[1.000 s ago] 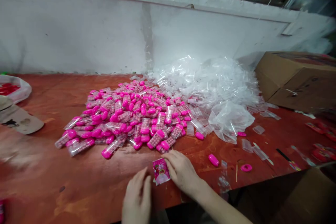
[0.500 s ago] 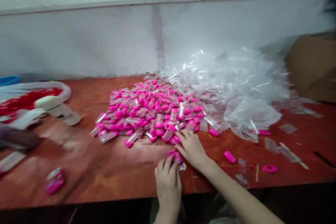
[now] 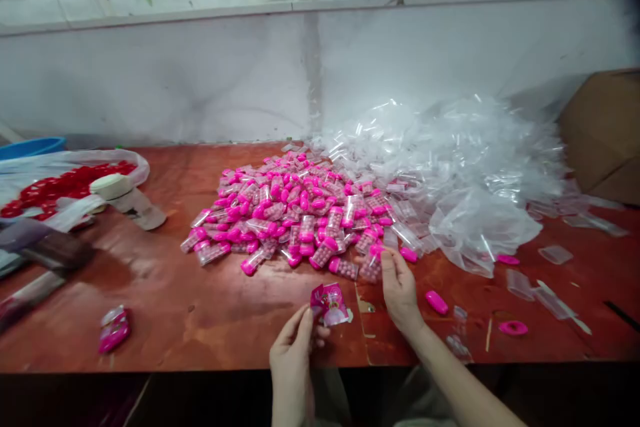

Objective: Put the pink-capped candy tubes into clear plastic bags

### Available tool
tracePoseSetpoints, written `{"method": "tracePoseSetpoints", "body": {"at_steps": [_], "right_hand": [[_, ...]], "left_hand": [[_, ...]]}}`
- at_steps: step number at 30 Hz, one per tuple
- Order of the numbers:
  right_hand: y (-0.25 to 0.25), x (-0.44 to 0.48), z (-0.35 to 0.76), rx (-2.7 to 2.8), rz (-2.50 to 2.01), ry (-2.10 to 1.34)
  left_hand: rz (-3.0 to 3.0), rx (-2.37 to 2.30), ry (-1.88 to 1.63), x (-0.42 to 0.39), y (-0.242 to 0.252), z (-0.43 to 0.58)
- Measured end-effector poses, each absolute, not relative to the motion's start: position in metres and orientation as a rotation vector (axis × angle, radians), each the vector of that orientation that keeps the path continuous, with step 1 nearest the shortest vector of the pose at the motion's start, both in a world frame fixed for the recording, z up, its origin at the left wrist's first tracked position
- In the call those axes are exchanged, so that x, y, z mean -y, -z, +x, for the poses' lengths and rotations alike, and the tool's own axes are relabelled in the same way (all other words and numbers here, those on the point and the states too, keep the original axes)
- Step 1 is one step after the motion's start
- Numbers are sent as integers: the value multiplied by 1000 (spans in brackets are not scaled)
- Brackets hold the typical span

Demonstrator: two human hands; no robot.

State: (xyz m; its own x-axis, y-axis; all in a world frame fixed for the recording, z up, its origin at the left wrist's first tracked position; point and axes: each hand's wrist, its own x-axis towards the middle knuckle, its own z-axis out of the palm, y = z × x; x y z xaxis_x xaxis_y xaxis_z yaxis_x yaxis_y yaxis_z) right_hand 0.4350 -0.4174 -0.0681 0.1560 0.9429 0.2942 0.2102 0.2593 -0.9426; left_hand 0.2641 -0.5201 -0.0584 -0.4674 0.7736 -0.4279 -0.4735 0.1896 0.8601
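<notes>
My left hand [image 3: 293, 350] pinches a small pink printed sticker [image 3: 330, 303] just above the near edge of the red-brown table [image 3: 210, 320]. My right hand [image 3: 397, 283] reaches into the near right edge of a heap of clear little boxes with pink lids [image 3: 295, 213], full of pink beads. Its fingers close on one such box [image 3: 373, 265]. A loose pink lid [image 3: 437, 301] lies to the right of that hand.
A big pile of empty clear boxes and plastic bags [image 3: 450, 160] lies behind right. A cardboard box [image 3: 605, 133] stands far right. At left are a bag of red parts [image 3: 55, 183], a white tape roll [image 3: 113, 187] and a pink packet [image 3: 114, 330]. White wall behind.
My left hand has lifted the sticker off the table. My right hand has let go of it and moved right to the heap's edge. The view has shifted a little left.
</notes>
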Motion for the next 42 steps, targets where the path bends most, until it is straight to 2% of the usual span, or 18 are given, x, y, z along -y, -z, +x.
{"method": "tracePoseSetpoints", "body": {"at_steps": [3, 6, 15, 20, 24, 29, 36, 42], "right_hand": [[58, 439, 421, 709, -1101, -1503], [54, 456, 409, 582, -917, -1859], [58, 475, 398, 1024, -1016, -1778], [55, 468, 404, 1164, -1116, -1533], [47, 463, 415, 1319, -1060, -1705], [48, 469, 413, 1227, -974, -1824], [49, 473, 398, 1153, -1044, -1664], [46, 477, 394, 1304, -1159, -1474]], "left_hand": [[177, -1277, -1484, 520, 65, 266], [187, -1262, -1506, 519, 65, 270], [169, -1325, -1515, 520, 73, 285], [256, -1339, -1356, 522, 70, 280], [441, -1354, -1166, 521, 62, 267], [339, -1413, -1282, 517, 60, 267], [118, -1342, -1289, 516, 47, 275], [128, -1381, -1333, 516, 65, 278]]}}
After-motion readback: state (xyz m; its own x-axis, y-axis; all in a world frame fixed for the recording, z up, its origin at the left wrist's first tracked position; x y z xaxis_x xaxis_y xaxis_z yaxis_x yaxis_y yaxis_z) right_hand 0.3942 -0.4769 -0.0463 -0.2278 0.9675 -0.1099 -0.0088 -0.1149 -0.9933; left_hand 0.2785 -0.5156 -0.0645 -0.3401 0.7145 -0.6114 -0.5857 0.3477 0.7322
